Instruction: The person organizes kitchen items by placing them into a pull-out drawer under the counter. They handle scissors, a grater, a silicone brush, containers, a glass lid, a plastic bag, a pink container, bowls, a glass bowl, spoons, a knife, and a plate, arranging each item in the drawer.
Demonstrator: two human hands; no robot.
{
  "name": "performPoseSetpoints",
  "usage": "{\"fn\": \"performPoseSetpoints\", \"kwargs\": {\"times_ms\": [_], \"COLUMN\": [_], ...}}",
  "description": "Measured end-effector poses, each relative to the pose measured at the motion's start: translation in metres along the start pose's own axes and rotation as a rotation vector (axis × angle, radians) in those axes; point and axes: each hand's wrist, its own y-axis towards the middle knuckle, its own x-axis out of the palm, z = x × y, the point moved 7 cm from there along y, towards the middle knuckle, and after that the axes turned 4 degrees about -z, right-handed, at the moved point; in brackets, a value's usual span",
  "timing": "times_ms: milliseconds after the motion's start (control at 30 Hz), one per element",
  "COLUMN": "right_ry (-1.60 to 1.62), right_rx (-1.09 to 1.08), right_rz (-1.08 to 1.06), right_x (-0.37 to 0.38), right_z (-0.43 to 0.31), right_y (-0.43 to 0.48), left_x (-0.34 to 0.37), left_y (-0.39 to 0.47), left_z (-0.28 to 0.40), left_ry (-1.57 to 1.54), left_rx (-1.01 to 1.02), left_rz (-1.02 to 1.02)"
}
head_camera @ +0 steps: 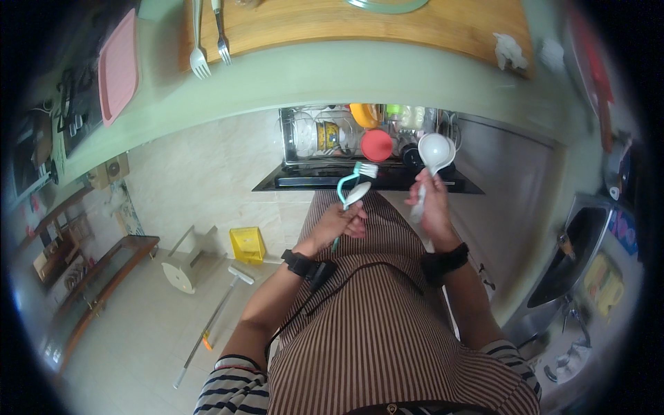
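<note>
My left hand (pixel 340 224) grips a teal-handled brush (pixel 343 182) with white bristles, and a white spoon (pixel 358 193) whose bowl shows above the fingers. My right hand (pixel 433 202) is closed around the handle of a white ladle (pixel 434 150), its bowl up over the drawer's right side. A second white rim shows behind that bowl; I cannot tell whether it is another ladle. Both hands are in front of a pulled-out drawer with a black front (pixel 311 179). Inside its wire rack are a yellow patterned bowl (pixel 328 136), a red cup (pixel 376 145) and an orange-yellow container (pixel 364 114).
Above the drawer runs a pale green countertop (pixel 311 78) with a wooden board (pixel 311 21), and two forks rest on the board's edge. A pink tray (pixel 118 72) lies left. A sink (pixel 568 249) is at right. On the floor are a yellow dustpan (pixel 247 245) and a stool (pixel 179 277).
</note>
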Motion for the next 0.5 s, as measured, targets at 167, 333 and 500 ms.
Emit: {"fn": "performPoseSetpoints", "kwargs": {"times_ms": [167, 333, 500], "right_ry": [-0.422, -0.029, 0.112], "right_rx": [0.033, 0.086, 0.163], "right_rz": [0.135, -0.019, -0.087], "right_x": [-0.057, -0.045, -0.013], "right_z": [-0.045, -0.024, 0.016], "right_y": [0.034, 0.029, 0.009], "left_x": [-0.023, -0.002, 0.025], "left_y": [-0.001, 0.007, 0.021], "left_z": [0.001, 0.008, 0.026], "left_ry": [0.079, -0.251, -0.383], "left_rx": [-0.029, 0.053, 0.096], "left_rz": [0.074, -0.034, -0.098]}}
